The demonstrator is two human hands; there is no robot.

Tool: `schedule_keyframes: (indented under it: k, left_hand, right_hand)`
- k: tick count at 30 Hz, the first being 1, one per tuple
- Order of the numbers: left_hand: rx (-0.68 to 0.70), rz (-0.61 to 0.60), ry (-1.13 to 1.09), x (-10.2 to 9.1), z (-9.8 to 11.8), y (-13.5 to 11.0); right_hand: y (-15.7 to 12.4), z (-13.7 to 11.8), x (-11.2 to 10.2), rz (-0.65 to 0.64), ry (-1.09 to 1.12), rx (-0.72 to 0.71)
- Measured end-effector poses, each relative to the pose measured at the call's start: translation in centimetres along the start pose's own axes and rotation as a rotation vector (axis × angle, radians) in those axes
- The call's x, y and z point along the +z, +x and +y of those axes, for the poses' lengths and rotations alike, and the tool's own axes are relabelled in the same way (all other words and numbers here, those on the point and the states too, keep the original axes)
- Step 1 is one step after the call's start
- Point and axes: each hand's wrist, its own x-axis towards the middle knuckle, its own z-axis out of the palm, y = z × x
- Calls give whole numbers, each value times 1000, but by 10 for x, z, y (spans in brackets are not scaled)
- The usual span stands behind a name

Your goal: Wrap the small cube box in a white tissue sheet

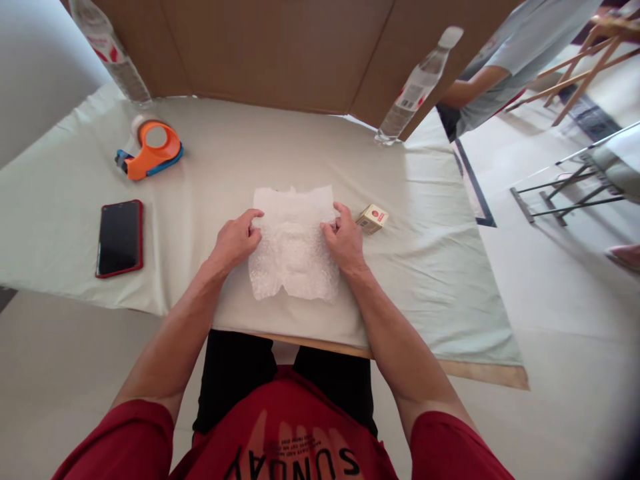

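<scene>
Head view, sole view.

Bubble-wrap sheet (pixel 294 250), one: laid out before the wearer near the table's front edge, between the two hands. Whitish, translucent, pebbled and creased; roughly rectangular, its near edge notched. Whether anything lies beneath cannot be told.

Left hand (pixel 236 240): at the sheet's left edge, thumb and forefinger part-way open, tips touching the film. Right hand (pixel 345 238): at the opposite edge, posed likewise, forefinger extended. Whether the tucked fingers of either grip the sheet from below is hidden.

Condition of the work: sheet spread out, apparently an early stage; no fold-over and no tape visible on it. Small carton (pixel 373 219), printed, cream with a red mark, angular, of card by its look: bare, outside the sheet, just beside the right hand.

Tape dispenser (pixel 149 160), orange and blue, hard and glossy, probably plastic: out of hand, far left, with a pale tape roll (pixel 139 125) just behind.

Smartphone (pixel 120 239), dark glossy face, red rim: flat, left.

Clear bottles, two, labelled: left bottle (pixel 111 53) and right bottle (pixel 417 87), standing by a brown cardboard panel (pixel 280 53), matt and creased.

Tablecloth (pixel 430 287): pale green, rippled at right.
</scene>
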Motion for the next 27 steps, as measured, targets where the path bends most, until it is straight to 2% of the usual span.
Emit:
schedule_keyframes:
  k: [7,15,19,22,24,27]
  left_hand:
    - [-52,37,107,-1,6,1]
    - [-35,138,149,5,-1,4]
    - [-39,123,178,8,0,3]
    - [-69,145,181,8,-1,3]
    - [-94,233,161,8,-2,3]
    - [-25,369,88,7,-4,3]
  right_hand:
    - [2,1,1,41,42,-4]
    - [2,1,-1,21,82,0]
    - [0,-2,-4,54,28,-23]
    - [1,-5,-16,167,-91,-114]
    - [5,-3,-30,247,-205,-168]
    - [13,8,-50,269,-355,-112]
